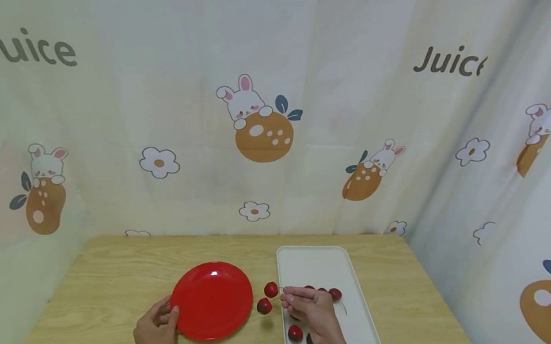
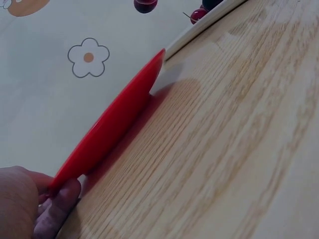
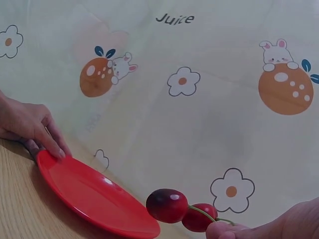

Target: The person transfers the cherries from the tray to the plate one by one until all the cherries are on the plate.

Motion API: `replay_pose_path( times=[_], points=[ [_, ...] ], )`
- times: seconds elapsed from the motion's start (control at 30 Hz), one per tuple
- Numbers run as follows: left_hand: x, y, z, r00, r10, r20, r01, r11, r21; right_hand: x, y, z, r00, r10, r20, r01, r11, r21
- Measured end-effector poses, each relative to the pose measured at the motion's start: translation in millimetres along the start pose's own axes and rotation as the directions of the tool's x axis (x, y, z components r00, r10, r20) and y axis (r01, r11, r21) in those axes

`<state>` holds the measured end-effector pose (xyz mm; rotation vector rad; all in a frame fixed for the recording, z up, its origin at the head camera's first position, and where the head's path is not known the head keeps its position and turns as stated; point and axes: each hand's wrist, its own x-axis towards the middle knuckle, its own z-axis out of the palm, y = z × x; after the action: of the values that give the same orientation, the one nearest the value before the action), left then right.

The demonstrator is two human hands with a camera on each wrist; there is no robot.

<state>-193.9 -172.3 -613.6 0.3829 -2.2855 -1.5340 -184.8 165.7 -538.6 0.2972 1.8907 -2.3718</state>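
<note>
My left hand (image 1: pixel 155 336) pinches the left rim of a round red plate (image 1: pixel 212 301), thumb on top and fingers beneath, as the left wrist view shows. In my right hand (image 1: pixel 313 311), thumb and fingers pinch the green stems of a pair of cherries (image 3: pixel 167 205). The pair hangs in the air between the plate and a white tray (image 1: pixel 313 260), above the table. More cherries (image 1: pixel 295 333) lie on the tray, some partly hidden under my right hand. The plate holds nothing.
The wooden table (image 1: pixel 125 261) carries the plate on the left and the tray on the right. A patterned curtain (image 1: pixel 195 194) with rabbits, fruit and flowers closes off the back and both sides.
</note>
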Motion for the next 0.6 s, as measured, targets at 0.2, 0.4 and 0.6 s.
replay_pose_path(
  times=[0.2, 0.4, 0.6],
  points=[
    [2.1, -0.7, 0.6, 1.0, 0.007, 0.002, -0.007, 1.0, -0.009, 3.6, -1.6, 4.9, 1.0, -0.002, 0.014, 0.002, 1.0, -0.028],
    [2.1, -2.3, -0.2, 1.0, 0.015, -0.005, -0.016, 1.0, -0.017, 8.2, 0.7, 9.1, 1.0, 0.004, 0.024, -0.003, 0.999, -0.04],
    [1.8, -1.8, 1.0, 1.0, 0.003, 0.001, -0.003, 1.0, -0.019, 10.9, 2.4, 11.4, 1.0, 0.011, 0.026, -0.011, 1.0, -0.013]
  ],
)
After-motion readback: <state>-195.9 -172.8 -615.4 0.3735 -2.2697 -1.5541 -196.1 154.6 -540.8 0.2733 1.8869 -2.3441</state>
